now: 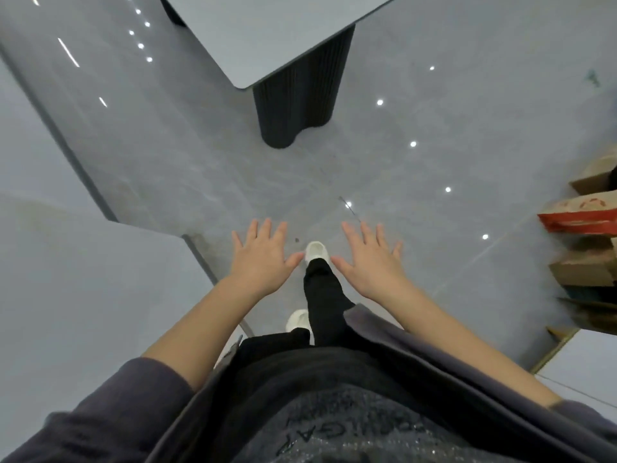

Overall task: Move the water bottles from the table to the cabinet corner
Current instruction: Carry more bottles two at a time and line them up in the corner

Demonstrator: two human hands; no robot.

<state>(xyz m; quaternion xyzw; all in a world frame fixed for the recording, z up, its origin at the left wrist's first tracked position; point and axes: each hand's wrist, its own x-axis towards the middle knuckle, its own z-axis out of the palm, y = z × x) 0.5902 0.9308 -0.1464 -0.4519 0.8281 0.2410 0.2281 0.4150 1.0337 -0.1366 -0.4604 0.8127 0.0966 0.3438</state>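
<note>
Left hand [262,259]: out flat above the floor [434,128], fingers spread wide, nothing in it.
Right hand [369,259]: same story, splayed and holding nothing.
Table [267,35]: just ahead, grey top on a dark ribbed pedestal [300,105].
Water bottles: can't tell where they are.
Boxes [584,242]: stacked at the right edge.

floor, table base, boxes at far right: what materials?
Floor: probably polished tile or stone. It is glossy grey, mirrors spotlights and shows thin joint lines.
Table base: dark, matte and vertically fluted. Could be wood, metal or plastic; cannot tell.
Boxes: brown cardboard by the look, matte, one with red print.
</note>
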